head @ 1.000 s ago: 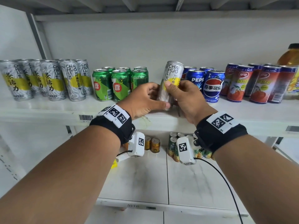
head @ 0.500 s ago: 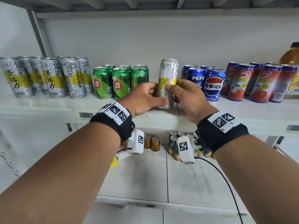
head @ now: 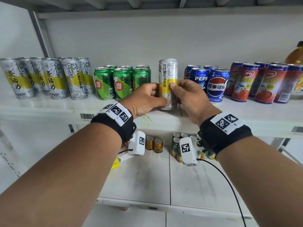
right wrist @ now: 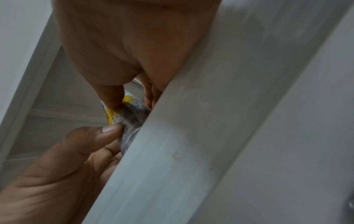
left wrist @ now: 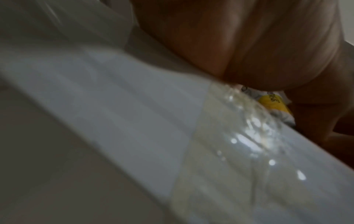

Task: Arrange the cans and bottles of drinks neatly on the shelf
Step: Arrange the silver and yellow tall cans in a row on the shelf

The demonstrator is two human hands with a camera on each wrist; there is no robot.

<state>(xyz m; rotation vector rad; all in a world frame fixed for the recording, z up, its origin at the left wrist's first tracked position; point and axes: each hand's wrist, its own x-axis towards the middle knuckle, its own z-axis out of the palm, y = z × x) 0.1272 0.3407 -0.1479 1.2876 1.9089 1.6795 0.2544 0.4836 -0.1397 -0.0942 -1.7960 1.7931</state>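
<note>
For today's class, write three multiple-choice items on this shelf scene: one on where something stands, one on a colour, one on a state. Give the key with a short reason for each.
1. Where does the tall silver can held by both hands stand?
A. Between the green cans and the blue Pepsi cans
B. Left of all the other silver cans
C. On the lower shelf

2. What colour is the band on the tall silver can?
A. Red
B. Yellow
C. Purple

3. How is the tall silver can posed?
A. Lying on its side
B. Upside down in the air
C. Upright, its base at the shelf

Key:
1 A, green cans stand to its left, Pepsi cans to its right.
2 B, the yellow band shows between the left hand and right hand.
3 C, its top faces up and its text reads upright.
</note>
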